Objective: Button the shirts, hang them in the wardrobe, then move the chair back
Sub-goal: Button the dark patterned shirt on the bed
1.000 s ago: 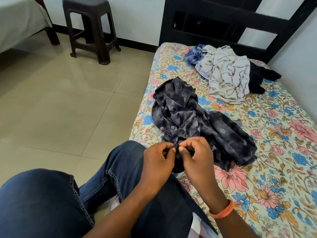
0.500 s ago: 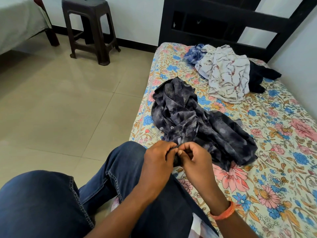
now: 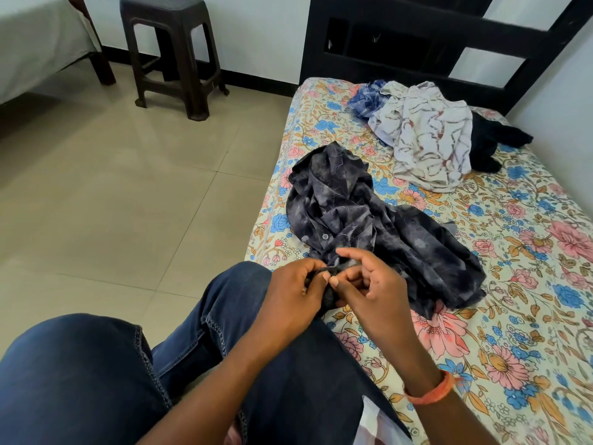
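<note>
On the right side of my view, the bed (image 3: 529,284) with its floral sheet carries everything relevant. Beyond its left edge, a dark stool (image 3: 173,53) stands on the tiled floor (image 3: 112,194) near the wall.

Item 1: the dark patterned shirt (image 3: 378,220) lies crumpled on the near half of the bed, its lower edge drawn toward my knee. One button (image 3: 325,236) shows on the placket just above my hands.

Item 2: a white patterned shirt (image 3: 426,139) lies heaped near the headboard (image 3: 449,43), well apart from the dark shirt, with a blue checked garment (image 3: 365,97) at its left and a black garment (image 3: 494,142) at its right.

Item 3: my left hand (image 3: 295,293) pinches a fold of the dark shirt's edge between thumb and curled fingers. My right hand (image 3: 372,284) meets it thumb to thumb at the same fold; its forefinger is raised and its other fingers are loosely curled against the cloth. An orange band (image 3: 433,390) circles the right wrist.
</note>
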`<move>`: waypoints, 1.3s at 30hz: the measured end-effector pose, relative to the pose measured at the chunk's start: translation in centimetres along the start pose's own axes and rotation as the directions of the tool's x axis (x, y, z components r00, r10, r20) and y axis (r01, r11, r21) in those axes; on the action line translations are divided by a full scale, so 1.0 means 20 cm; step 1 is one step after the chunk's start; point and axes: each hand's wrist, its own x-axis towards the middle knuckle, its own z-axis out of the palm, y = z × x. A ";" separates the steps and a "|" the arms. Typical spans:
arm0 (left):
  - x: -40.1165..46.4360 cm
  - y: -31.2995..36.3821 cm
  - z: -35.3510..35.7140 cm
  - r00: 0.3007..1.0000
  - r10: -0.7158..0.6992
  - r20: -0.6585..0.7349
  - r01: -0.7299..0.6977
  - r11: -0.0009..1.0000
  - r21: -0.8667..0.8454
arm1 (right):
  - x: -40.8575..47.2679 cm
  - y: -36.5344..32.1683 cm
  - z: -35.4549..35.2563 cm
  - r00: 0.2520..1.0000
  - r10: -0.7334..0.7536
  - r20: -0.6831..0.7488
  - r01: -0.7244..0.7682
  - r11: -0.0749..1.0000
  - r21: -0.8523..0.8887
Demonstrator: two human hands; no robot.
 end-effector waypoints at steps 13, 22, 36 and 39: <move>0.04 -0.05 -0.05 0.978 0.027 0.209 -0.040 0.997 0.059 | 0.06 0.04 -0.06 0.984 0.047 0.174 -0.050 0.999 0.012; 0.02 -0.04 -0.02 0.987 0.158 0.040 -0.162 0.980 0.116 | 0.05 0.05 -0.03 0.995 0.065 0.081 -0.071 0.994 0.078; -0.01 -0.09 0.04 0.921 0.389 -0.008 -0.356 0.852 0.383 | 0.02 0.06 0.02 0.998 0.058 0.023 -0.060 0.995 0.073; -0.01 -0.10 0.05 0.933 0.360 0.031 -0.346 0.866 0.360 | 0.02 0.07 0.00 0.990 0.137 0.039 -0.142 0.977 0.160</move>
